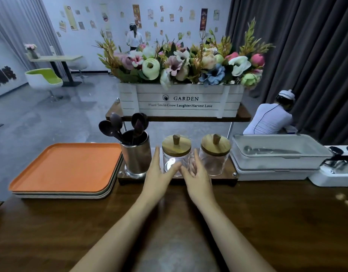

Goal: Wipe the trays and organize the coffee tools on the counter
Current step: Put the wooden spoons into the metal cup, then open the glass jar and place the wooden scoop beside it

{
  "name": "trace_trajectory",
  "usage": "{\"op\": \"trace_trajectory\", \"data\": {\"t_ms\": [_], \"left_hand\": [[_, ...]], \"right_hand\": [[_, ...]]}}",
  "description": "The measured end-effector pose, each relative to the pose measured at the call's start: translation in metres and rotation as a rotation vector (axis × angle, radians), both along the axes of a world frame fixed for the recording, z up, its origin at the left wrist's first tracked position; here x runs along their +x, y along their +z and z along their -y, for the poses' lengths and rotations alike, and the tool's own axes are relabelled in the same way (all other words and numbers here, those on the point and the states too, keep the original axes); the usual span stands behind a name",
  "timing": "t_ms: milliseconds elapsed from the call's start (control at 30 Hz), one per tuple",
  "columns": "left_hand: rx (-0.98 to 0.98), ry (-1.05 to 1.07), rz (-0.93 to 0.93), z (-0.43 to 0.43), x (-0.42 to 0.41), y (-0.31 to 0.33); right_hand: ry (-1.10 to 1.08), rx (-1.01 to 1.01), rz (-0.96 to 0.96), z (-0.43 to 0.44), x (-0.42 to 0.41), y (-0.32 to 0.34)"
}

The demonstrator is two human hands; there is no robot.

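On the counter (257,213), at nine o'clock, we see an orange tray (65,167) topping a stack. Just right of it, a metal cup (136,156) holds dark spoons (114,126) on the wooden rack (224,178). Toward twelve, our left hand (158,179) and right hand (198,181) flank the left jar (176,152), fingers straight and loosely spread, gripping nothing. Whether they touch the glass we cannot tell. The right jar (215,154) stands just beside it. At three o'clock sits a lidded white bin (277,165).
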State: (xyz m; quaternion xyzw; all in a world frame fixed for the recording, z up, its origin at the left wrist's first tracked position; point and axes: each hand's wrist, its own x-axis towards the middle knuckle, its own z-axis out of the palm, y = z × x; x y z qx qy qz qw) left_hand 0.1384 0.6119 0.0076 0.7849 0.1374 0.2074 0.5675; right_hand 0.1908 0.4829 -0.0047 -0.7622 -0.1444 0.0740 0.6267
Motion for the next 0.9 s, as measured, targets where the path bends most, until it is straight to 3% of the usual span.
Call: {"op": "trace_trajectory", "data": {"t_ms": [267,467,900], "left_hand": [[0.006,-0.045,0.025,0.001,0.002,0.003],[-0.002,-0.075,0.073,0.016,-0.03,0.004],[-0.03,-0.186,0.083,0.159,-0.077,-0.01]], "right_hand": [[0.056,-0.042,0.038,-0.007,0.013,0.0],[0.049,0.069,0.071,0.018,-0.017,0.008],[-0.001,0.073,0.095,0.178,-0.069,0.001]]}}
